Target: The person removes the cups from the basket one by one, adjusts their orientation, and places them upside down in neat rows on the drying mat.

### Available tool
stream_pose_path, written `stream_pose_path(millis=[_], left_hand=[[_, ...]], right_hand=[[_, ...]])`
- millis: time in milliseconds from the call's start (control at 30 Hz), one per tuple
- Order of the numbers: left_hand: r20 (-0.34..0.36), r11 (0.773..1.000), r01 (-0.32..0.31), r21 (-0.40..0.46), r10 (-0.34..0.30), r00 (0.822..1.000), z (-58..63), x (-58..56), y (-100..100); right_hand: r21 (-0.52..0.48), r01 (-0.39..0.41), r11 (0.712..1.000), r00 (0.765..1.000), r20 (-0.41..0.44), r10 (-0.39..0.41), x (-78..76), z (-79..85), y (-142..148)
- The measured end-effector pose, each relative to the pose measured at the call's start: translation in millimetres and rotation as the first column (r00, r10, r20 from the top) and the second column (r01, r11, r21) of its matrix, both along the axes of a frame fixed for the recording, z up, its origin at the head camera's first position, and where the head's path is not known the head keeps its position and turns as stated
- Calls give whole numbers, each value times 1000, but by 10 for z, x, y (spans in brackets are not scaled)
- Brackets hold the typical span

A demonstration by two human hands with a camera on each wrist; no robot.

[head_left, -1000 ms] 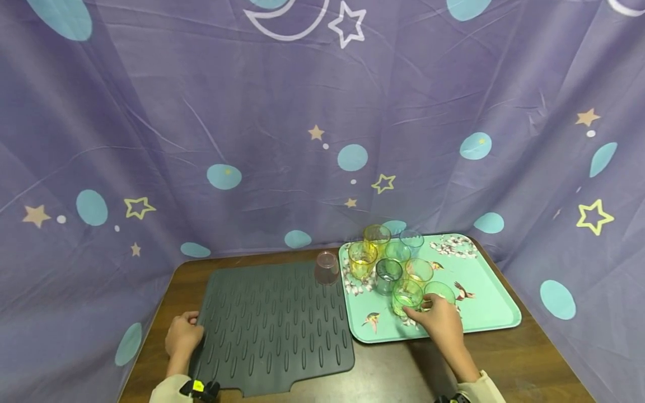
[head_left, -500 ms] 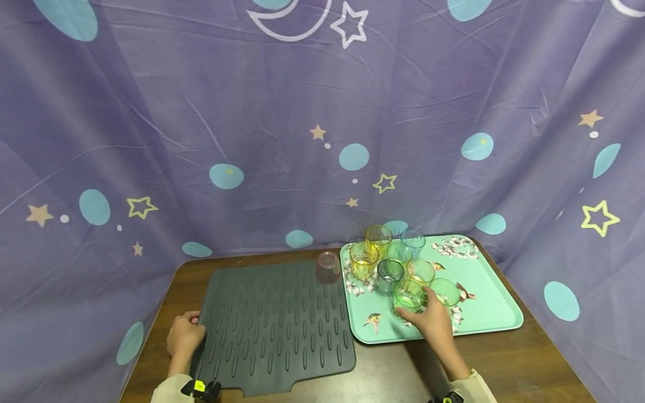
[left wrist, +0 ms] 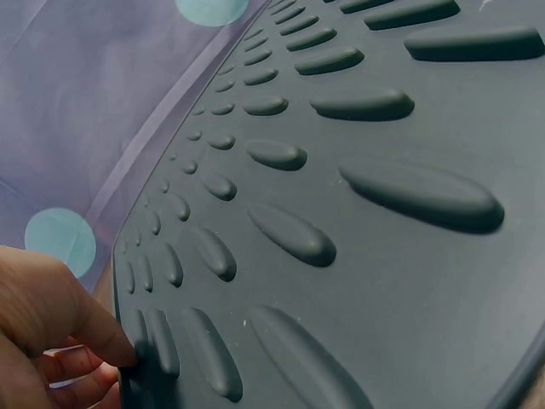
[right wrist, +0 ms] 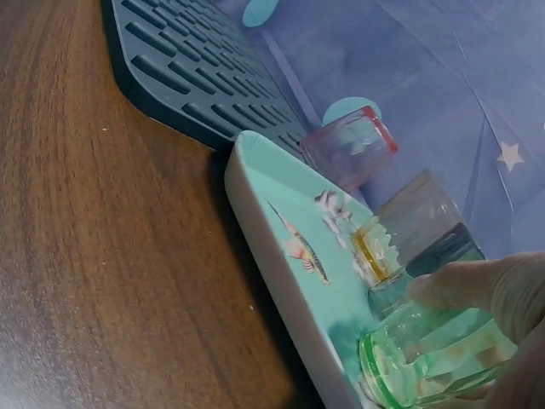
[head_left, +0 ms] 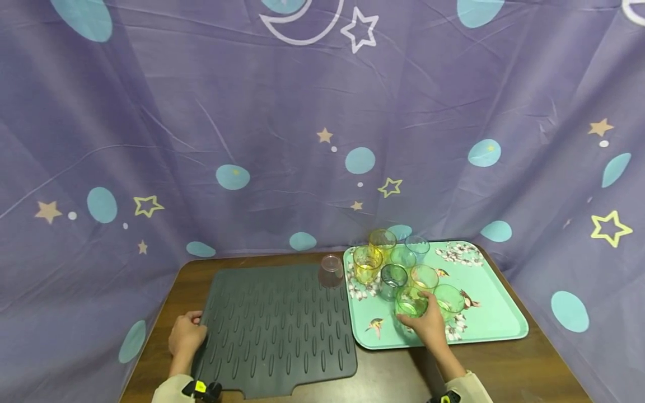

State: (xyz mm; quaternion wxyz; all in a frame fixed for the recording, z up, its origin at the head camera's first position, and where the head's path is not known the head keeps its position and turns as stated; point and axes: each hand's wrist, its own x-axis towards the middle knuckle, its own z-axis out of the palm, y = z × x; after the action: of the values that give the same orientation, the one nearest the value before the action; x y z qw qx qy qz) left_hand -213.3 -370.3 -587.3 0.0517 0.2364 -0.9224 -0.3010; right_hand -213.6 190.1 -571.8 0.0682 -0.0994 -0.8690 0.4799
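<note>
Currently, right hand (head_left: 428, 322) has its grip round a green tumbler (head_left: 409, 303) over the front left part of the mint floral tray (head_left: 496, 316); can't tell if its base touches. Smoke-grey tumbler (head_left: 390, 288), second green tumbler (head_left: 452, 305) and more coloured tumblers stand on the tray. Ribbed drying mat (head_left: 282, 324) lies left of tray on the wooden surface (head_left: 484, 364), pink tumbler (head_left: 330, 274) on its tray-side back corner. Left hand (head_left: 186, 336) pinches the mat edge farthest from tray, grip narrow.
</note>
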Motion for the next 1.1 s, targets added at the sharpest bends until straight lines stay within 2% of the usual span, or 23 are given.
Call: stream_pose_path(millis=[233,500,800,1100], left_hand=[[0,1000,8,4,-8,1000,21,14,12],[-8,1000,11,2,-11,1000,19,20,8],[-6,1000,5,-1,-5,1000,9,13,7],[-2,1000,8,4,-8,1000,14,16,16]], right_hand=[[-60,-1,998,1000,-21,0,0,-88,-8],[-86,-45,995,998,-46,41,-20,-138,-21],[-145,-80,986,997,-25,77,-59,-171,-10],[-280,-143,949,990,-58,132,-87,-198,8]])
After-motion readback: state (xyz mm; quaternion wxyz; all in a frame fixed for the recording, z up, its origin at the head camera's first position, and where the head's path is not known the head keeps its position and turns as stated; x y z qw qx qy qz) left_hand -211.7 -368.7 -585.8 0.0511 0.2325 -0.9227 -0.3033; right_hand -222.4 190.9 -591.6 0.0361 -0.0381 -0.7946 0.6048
